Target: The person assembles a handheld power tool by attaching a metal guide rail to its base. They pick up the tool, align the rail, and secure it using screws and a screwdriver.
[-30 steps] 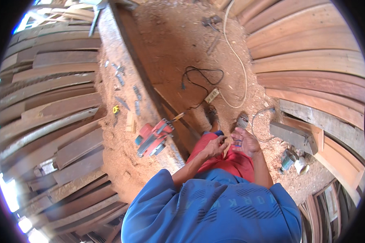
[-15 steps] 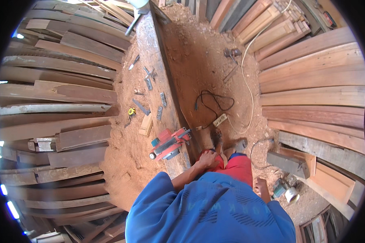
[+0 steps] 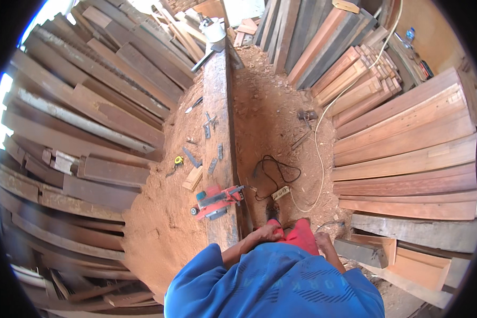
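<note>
My left hand (image 3: 268,233) is at the left thigh, its fingers bunched against the cloth of my red shorts (image 3: 301,233). My right hand (image 3: 324,241) is by the right side of the shorts, its fingers too small and blurred to make out. Left of my left hand, a red electric planer (image 3: 217,201) lies across the near end of a long, thick wooden beam (image 3: 215,79). Several small dark metal pieces (image 3: 213,165) lie along the beam. A try square (image 3: 192,158), a yellow tape measure (image 3: 178,160) and a short wood block (image 3: 193,178) lie just left of it.
Planks (image 3: 111,106) are stacked along the left, and more boards (image 3: 408,138) along the right. A white extension socket (image 3: 281,193) with cables lies on the sawdust-covered floor (image 3: 270,106) near my feet. A grey timber block (image 3: 361,253) is at my right. A white container (image 3: 213,32) stands at the beam's far end.
My view has tilted up and shifted, showing more of the far end. My left hand has moved slightly back along the thigh. My right hand has come inward to the shorts.
</note>
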Demonstrator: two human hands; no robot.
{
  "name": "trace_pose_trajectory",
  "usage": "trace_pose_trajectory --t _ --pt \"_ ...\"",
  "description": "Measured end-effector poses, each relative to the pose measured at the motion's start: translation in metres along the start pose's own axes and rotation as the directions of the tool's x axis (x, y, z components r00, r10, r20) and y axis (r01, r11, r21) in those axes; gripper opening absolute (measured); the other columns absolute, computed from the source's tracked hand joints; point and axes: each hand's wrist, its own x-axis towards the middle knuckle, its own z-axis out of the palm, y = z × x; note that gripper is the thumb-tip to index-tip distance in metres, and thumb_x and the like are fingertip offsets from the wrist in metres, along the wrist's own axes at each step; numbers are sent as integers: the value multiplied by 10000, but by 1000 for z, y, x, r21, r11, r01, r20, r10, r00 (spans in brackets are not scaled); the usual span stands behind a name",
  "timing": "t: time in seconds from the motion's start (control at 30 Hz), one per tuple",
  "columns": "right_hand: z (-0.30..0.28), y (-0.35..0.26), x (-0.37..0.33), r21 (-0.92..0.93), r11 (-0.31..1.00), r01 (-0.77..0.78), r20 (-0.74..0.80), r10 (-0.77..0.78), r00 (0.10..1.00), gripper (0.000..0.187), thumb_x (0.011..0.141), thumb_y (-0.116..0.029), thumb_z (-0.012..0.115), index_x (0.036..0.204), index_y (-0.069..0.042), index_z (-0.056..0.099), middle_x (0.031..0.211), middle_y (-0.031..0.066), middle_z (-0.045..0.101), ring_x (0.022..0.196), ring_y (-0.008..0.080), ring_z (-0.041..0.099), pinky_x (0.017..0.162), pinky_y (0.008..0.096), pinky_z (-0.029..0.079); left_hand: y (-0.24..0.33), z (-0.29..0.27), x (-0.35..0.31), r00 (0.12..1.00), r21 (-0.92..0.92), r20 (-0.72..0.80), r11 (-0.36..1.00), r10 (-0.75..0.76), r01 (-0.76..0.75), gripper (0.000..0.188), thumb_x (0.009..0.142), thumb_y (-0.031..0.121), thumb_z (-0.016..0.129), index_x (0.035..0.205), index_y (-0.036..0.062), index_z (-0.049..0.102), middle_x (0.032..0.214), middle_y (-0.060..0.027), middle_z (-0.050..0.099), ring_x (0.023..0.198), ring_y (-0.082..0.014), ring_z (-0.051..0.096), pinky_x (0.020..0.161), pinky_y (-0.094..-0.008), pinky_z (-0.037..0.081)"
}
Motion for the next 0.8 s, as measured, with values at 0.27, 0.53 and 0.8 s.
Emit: trace_pose_trajectory --t 0.27,0.53,0.8 --pt "-86 27 -9 51 972 -228 -100 232 967 248 907 -205 571 798 16 600 639 117 599 469 224 587 380 375 428 14 -3 3 939 -295 -344 948 12 -120 613 903 424 624 1366 35 527 1260 -250 622 1186 -388 593 1005 -455 474" --pt "-42 37 35 -391 916 95 116 -53 992 259 919 -223 585 941 17 680 898 206 706 847 305 696 673 411 540 -32 18 -44 994 -324 -79 945 -79 49 763 907 567 578 1420 13 475 1405 -237 525 1314 -367 498 1116 -409 380" --pt "5 -35 -21 -554 774 306 226 -214 950 381 870 -331 616 945 26 726 912 244 714 846 376 701 772 439 536 -23 48 -49 946 -135 -170 957 -277 256 807 863 579 599 1482 96 411 1511 -242 394 1420 -408 335 1169 -465 294"
